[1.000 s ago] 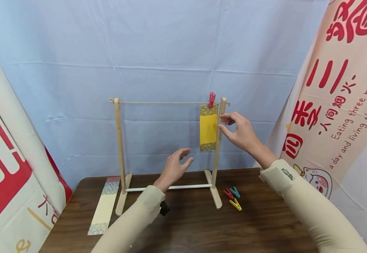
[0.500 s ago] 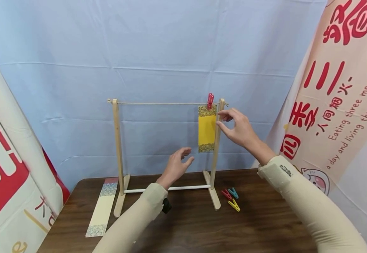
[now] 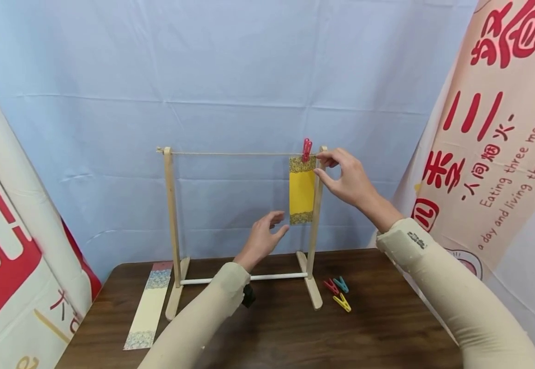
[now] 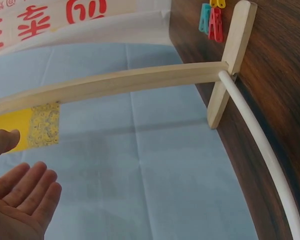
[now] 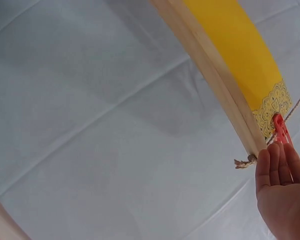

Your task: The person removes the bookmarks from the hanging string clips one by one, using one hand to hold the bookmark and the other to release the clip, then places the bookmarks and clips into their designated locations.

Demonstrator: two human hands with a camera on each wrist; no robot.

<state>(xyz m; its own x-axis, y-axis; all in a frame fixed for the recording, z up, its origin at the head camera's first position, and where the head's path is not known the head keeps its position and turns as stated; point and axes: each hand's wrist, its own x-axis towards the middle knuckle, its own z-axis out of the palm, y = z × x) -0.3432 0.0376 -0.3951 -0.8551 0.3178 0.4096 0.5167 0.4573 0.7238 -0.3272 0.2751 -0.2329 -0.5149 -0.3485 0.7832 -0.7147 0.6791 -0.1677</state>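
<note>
A yellow paper strip (image 3: 302,192) with patterned ends hangs from the string (image 3: 235,154) of a wooden rack, held by a red clothespin (image 3: 306,149) near the right post (image 3: 314,225). My right hand (image 3: 351,177) is raised beside the top of that post, thumb and fingers apart, holding nothing. Its fingertips overlap the post top in the right wrist view, close to the red clothespin (image 5: 281,129). My left hand (image 3: 262,238), relaxed with nothing in it, hovers left of the strip's lower end. In the left wrist view, that hand's fingers (image 4: 32,192) lie below the strip (image 4: 20,125).
Red, blue and yellow clothespins (image 3: 341,302) lie on the dark table (image 3: 295,338), right of the rack. A cream strip (image 3: 149,307) with blue patterned ends lies at left. A white rod (image 3: 279,277) joins the rack's feet; banners flank both sides.
My right hand has risen slightly along the right post toward the string. My left hand has shifted a little right, closer to the yellow strip's lower end. The strip still hangs clipped.
</note>
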